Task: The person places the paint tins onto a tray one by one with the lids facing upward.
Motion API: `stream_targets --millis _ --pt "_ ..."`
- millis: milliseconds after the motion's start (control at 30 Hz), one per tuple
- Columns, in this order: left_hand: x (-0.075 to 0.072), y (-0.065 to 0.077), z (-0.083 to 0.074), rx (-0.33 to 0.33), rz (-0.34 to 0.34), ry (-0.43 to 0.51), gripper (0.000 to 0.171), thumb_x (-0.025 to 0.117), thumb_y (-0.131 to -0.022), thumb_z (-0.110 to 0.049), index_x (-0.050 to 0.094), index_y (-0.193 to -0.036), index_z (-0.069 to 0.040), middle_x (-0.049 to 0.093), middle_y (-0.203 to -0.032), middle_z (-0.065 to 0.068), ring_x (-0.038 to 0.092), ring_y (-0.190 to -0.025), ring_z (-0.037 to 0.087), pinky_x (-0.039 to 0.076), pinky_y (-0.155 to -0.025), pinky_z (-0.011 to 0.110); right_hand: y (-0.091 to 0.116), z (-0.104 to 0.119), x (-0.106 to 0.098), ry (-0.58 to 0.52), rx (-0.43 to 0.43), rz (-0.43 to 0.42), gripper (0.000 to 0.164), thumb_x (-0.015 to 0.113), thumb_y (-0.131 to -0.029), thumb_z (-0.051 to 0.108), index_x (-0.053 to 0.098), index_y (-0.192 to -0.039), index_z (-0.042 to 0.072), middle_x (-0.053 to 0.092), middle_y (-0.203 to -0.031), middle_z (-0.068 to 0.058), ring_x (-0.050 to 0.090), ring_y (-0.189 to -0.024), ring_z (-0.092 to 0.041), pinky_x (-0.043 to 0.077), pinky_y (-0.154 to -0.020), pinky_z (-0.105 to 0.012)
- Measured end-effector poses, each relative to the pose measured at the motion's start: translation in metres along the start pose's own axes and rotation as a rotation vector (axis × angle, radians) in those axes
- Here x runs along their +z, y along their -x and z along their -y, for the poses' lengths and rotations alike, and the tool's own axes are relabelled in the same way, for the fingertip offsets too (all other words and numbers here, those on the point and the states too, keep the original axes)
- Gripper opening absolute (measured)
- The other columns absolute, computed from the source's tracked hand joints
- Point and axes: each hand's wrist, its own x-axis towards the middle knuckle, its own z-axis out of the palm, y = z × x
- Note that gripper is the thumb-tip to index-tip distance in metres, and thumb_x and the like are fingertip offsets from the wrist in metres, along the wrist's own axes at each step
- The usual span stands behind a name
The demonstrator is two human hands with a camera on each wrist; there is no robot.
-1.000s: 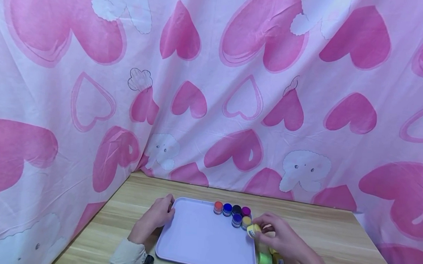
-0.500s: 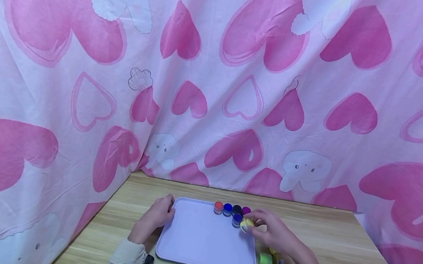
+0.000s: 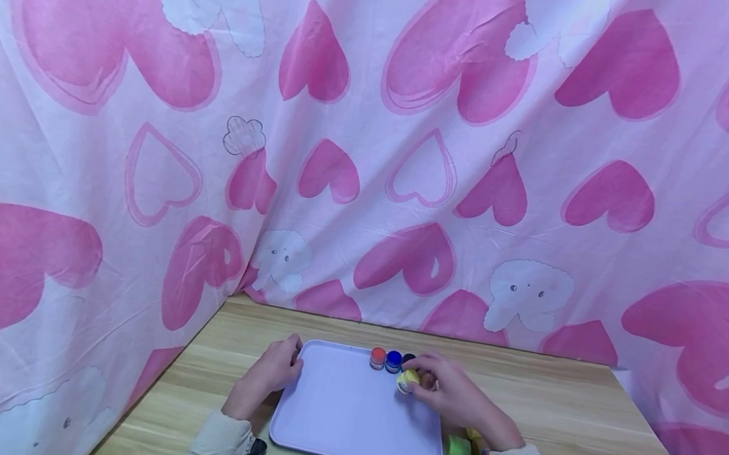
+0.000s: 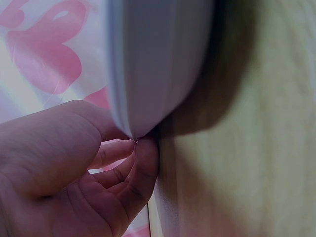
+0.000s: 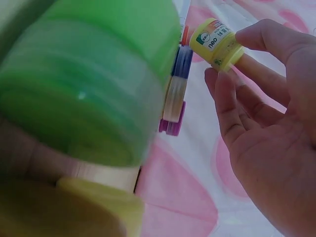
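Note:
A lilac rectangular tray [image 3: 352, 414] lies on the table. My left hand [image 3: 269, 368] grips its left rim; in the left wrist view, thumb and fingers pinch the tray corner [image 4: 153, 64]. Over the tray's far right part, my right hand [image 3: 455, 391] pinches a small yellow paint jar [image 3: 406, 381] between thumb and fingers. The right wrist view shows this paint jar [image 5: 217, 43] tilted, its printed label visible. Along the tray's far edge stand an orange-red jar [image 3: 377, 358], a blue jar [image 3: 393, 361] and a partly covered black jar [image 3: 409, 358]. My right hand hides other jars behind it.
A green jar [image 3: 458, 450] lies on the wooden table [image 3: 551, 401] by the tray's near right corner, with yellow jars partly hidden by my right wrist. A pink heart-patterned cloth [image 3: 342, 186] hangs behind and to the left.
My right hand has carried the yellow paint jar leftward and slightly away, from the tray's right rim to over the tray, covering several jars. My left hand has stayed on the rim.

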Motion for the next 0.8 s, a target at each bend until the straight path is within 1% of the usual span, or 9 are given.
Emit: stream_targets --millis 67,167,300,367,467,600,667,800 --pt "0.0 0.0 0.0 0.006 -0.003 0.002 0.02 0.07 -0.103 -0.007 0.062 -0.12 -0.001 0.059 -0.086 0.005 0.057 -0.075 0.017 0.052 -0.065 0.033 -0.003 0.001 0.002 -0.002 -0.006 -0.001 0.032 0.081 -0.098 0.02 0.077 -0.129 0.013 0.065 -0.108 0.007 0.063 -0.091 -0.015 0.057 -0.077 -0.023" --pt "0.0 0.0 0.0 0.013 -0.007 0.006 0.02 0.07 -0.103 -0.007 0.062 -0.12 -0.001 0.059 -0.086 0.005 0.056 -0.075 0.017 0.052 -0.064 0.033 -0.007 0.003 0.005 -0.018 -0.025 -0.004 0.031 0.082 -0.098 0.019 0.077 -0.127 0.011 0.066 -0.11 0.004 0.064 -0.093 -0.019 0.059 -0.078 -0.025" --pt "0.0 0.0 0.001 0.011 -0.004 0.014 0.02 0.07 -0.103 -0.007 0.062 -0.12 -0.001 0.059 -0.086 0.005 0.056 -0.075 0.017 0.051 -0.064 0.033 -0.012 0.006 0.008 -0.015 -0.038 -0.006 0.029 0.082 -0.098 0.018 0.078 -0.125 0.01 0.069 -0.113 0.004 0.065 -0.095 -0.014 0.061 -0.08 -0.027" --pt "0.0 0.0 0.001 0.009 -0.001 0.015 0.02 0.069 -0.103 -0.007 0.062 -0.12 -0.001 0.059 -0.086 0.005 0.056 -0.075 0.017 0.051 -0.064 0.033 -0.014 0.007 0.009 -0.002 -0.039 -0.002 0.029 0.082 -0.098 0.02 0.078 -0.125 0.011 0.069 -0.112 0.005 0.064 -0.095 -0.012 0.061 -0.079 -0.026" --pt "0.0 0.0 0.001 0.01 -0.003 0.009 0.019 0.069 -0.103 -0.007 0.062 -0.119 -0.001 0.058 -0.085 0.005 0.055 -0.074 0.017 0.05 -0.064 0.032 -0.018 0.008 0.011 0.014 -0.04 0.005 0.028 0.082 -0.098 0.021 0.078 -0.124 0.012 0.07 -0.108 0.006 0.064 -0.094 -0.012 0.06 -0.078 -0.025" --pt "0.0 0.0 0.001 0.022 -0.011 0.0 0.019 0.07 -0.102 -0.007 0.062 -0.119 0.0 0.057 -0.084 0.004 0.054 -0.073 0.017 0.049 -0.064 0.033 -0.022 0.008 0.014 0.043 -0.027 0.014 0.028 0.082 -0.098 0.022 0.077 -0.123 0.012 0.07 -0.106 0.005 0.064 -0.094 -0.012 0.059 -0.078 -0.023" --pt "0.0 0.0 0.001 0.023 -0.012 0.002 0.02 0.07 -0.102 -0.007 0.062 -0.119 0.0 0.057 -0.084 0.004 0.055 -0.073 0.017 0.049 -0.064 0.033 -0.025 0.008 0.016 0.057 -0.008 0.024 0.028 0.083 -0.098 0.023 0.077 -0.123 0.012 0.069 -0.106 0.006 0.064 -0.094 -0.012 0.059 -0.079 -0.023" --pt "0.001 0.0 0.001 0.009 -0.002 0.011 0.02 0.069 -0.103 -0.007 0.061 -0.12 -0.001 0.058 -0.085 0.005 0.056 -0.074 0.017 0.05 -0.064 0.033 -0.029 0.009 0.019 0.07 0.017 0.03 0.028 0.083 -0.097 0.021 0.077 -0.122 0.011 0.067 -0.106 0.007 0.063 -0.096 -0.012 0.061 -0.083 -0.028"
